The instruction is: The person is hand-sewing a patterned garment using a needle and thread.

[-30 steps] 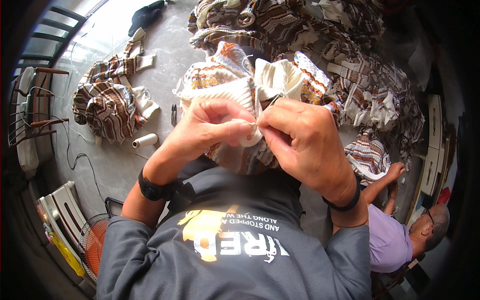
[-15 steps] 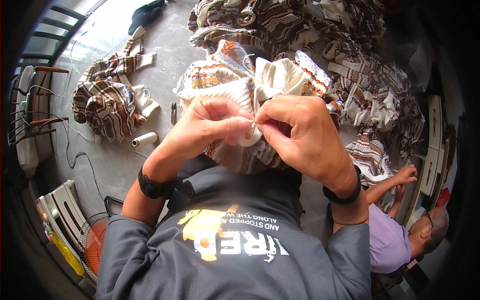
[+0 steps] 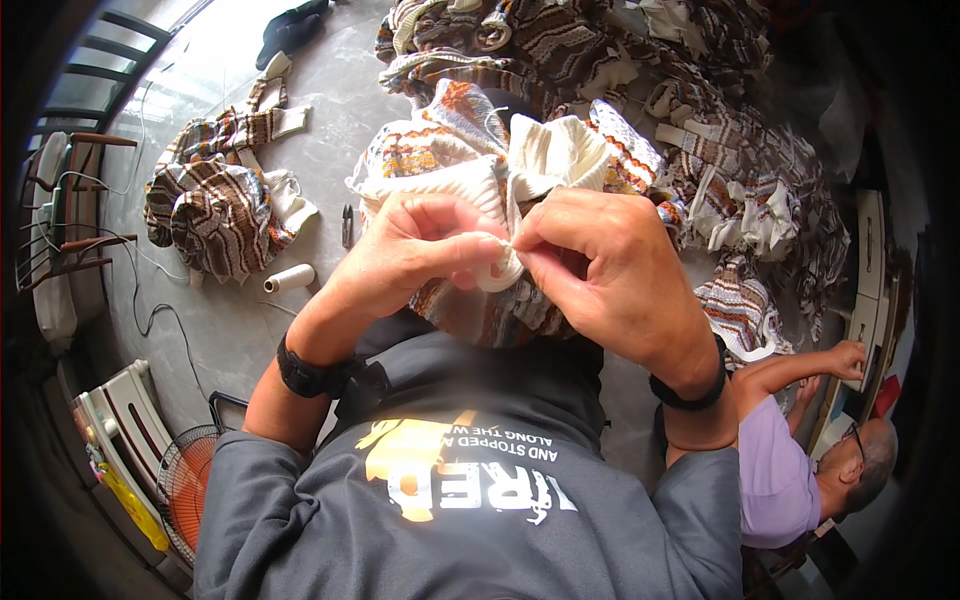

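Note:
A bundle of knitted garment (image 3: 430,150) in cream, orange and grey, with a ribbed cream band (image 3: 555,150), lies in front of my body. My left hand (image 3: 420,250) pinches a small looped piece of cream knitting (image 3: 495,275) at its middle. My right hand (image 3: 600,280) has thumb and forefinger closed on that same cream piece, meeting the left fingertips. What exactly sits between the fingertips is too small to make out.
Piles of striped knitwear (image 3: 570,40) cover the back and right. More sweaters (image 3: 220,220), a thread cone (image 3: 290,280) and black snips (image 3: 347,225) lie left. Chairs (image 3: 80,215) and a fan (image 3: 185,480) stand at the left. A co-worker (image 3: 780,470) in lilac sits at right beside drawers (image 3: 865,290).
My two hands stay pinched at the cream piece, with only slight shifts of the fingers. The co-worker's arm has moved rightward, toward the drawers.

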{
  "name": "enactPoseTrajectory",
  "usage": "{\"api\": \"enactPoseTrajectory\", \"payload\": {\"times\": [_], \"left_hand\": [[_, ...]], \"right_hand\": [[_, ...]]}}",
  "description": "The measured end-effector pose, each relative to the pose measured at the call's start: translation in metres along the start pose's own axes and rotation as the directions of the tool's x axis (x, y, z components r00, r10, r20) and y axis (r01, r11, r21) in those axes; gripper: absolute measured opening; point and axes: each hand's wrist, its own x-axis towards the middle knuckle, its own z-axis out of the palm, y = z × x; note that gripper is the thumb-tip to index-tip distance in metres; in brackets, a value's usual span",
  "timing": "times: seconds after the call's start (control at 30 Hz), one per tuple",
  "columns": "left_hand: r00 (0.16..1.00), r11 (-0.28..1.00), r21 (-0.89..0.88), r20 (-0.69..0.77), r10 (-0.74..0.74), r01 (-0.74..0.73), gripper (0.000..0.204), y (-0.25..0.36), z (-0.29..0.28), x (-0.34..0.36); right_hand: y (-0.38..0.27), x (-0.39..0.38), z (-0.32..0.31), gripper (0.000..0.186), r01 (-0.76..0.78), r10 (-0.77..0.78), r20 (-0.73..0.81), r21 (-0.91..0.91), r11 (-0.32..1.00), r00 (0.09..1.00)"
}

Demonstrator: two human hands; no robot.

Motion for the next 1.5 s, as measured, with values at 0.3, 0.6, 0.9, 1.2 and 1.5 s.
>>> {"api": "enactPoseTrajectory", "payload": {"times": [0.3, 0.6, 0.9, 1.2, 1.5], "left_hand": [[1.000, 1.000, 0.008, 0.007, -0.006, 0.006, 0.013, -0.0004, -0.0002, 0.0001], [1.000, 1.000, 0.010, -0.010, 0.010, -0.009, 0.011, -0.0010, 0.0015, -0.0001], [1.000, 1.000, 0.014, 0.007, 0.019, -0.019, 0.011, -0.0026, 0.0004, -0.0001], [1.000, 1.000, 0.019, -0.007, 0.009, -0.009, 0.011, 0.0011, 0.0029, -0.0001], [1.000, 1.000, 0.007, 0.007, 0.020, -0.020, 0.012, -0.0017, 0.0008, 0.0000]], "right_hand": [[0.0005, -0.0018, 0.0008, 0.009, -0.017, 0.017, 0.011, -0.032, 0.999, 1.000], [-0.0004, -0.0021, 0.0016, 0.009, -0.034, 0.035, 0.022, -0.039, 0.999, 0.999], [-0.0008, -0.0021, 0.0022, 0.008, -0.042, 0.043, 0.023, -0.062, 0.997, 0.999], [-0.0018, -0.0039, 0.0012, 0.008, -0.034, 0.035, 0.008, -0.030, 0.999, 0.999], [-0.0008, -0.0046, 0.0014, 0.008, -0.047, 0.049, 0.029, -0.070, 0.996, 0.998]]}}
